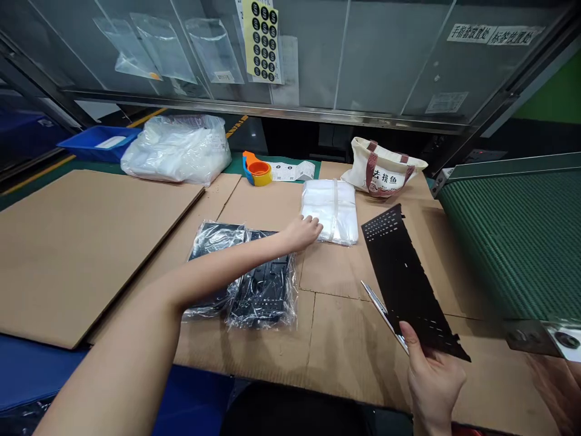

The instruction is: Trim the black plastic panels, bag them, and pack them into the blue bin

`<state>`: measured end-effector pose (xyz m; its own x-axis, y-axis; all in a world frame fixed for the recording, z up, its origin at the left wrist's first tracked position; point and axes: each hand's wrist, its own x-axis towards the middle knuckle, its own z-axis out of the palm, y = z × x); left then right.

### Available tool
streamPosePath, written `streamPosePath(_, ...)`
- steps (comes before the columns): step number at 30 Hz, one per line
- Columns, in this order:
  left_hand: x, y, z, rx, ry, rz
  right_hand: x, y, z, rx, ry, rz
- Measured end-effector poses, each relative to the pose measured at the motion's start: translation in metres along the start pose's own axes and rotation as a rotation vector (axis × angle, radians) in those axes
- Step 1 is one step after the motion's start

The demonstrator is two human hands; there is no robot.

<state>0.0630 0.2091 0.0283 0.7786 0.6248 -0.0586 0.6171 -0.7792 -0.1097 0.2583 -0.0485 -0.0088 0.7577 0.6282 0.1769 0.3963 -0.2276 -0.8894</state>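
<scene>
My left hand [305, 233] reaches across the table to the near left corner of a stack of clear plastic bags [341, 203] tied with a band. Its fingers are curled closed on the bag edge; the fingertips are partly hidden. My right hand [433, 378] grips a thin black perforated panel [406, 272] by its lower end, thumb on the face, and holds it tilted above the table. Behind the panel lies a slim silvery metal tool [379, 306], partly covered. Under my left forearm are black panels wrapped in clear plastic [263, 293].
A large cardboard sheet [86, 242] lies left, a green conveyor belt [521, 230] runs right. Along the back are a plastic bundle [179, 148], a blue tray [97, 145], an orange-and-yellow tape dispenser [258, 169] and a canvas bag [384, 169]. A metal-framed clear partition [313, 54] stands behind.
</scene>
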Motion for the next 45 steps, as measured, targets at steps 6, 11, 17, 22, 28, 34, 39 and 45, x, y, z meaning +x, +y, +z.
streamPosePath(6,-0.003,-0.009,0.007,0.105,-0.057,0.1,-0.002,0.01,-0.003,0.003,0.042,0.182)
streamPosePath(11,0.004,-0.017,0.0,0.137,-0.032,0.114,-0.003,-0.008,0.003,0.056,0.066,0.208)
streamPosePath(17,0.008,-0.028,0.0,0.144,0.0,0.159,-0.005,-0.009,0.009,0.053,-0.03,0.134)
streamPosePath(22,0.012,-0.033,0.004,0.119,0.018,0.156,-0.007,-0.008,0.011,0.064,-0.082,0.111)
streamPosePath(28,0.012,-0.035,0.004,0.054,0.039,0.116,-0.005,-0.018,0.016,0.05,-0.128,0.161)
streamPosePath(34,0.019,-0.041,0.002,-0.095,0.004,0.025,0.0,-0.025,0.025,0.106,-0.218,0.115)
streamPosePath(39,0.033,-0.047,0.006,-0.283,-0.068,-0.048,0.003,-0.025,0.04,0.123,-0.334,0.056)
streamPosePath(45,0.045,-0.048,0.012,-0.497,-0.126,-0.107,0.007,-0.019,0.067,0.066,-0.375,-0.108)
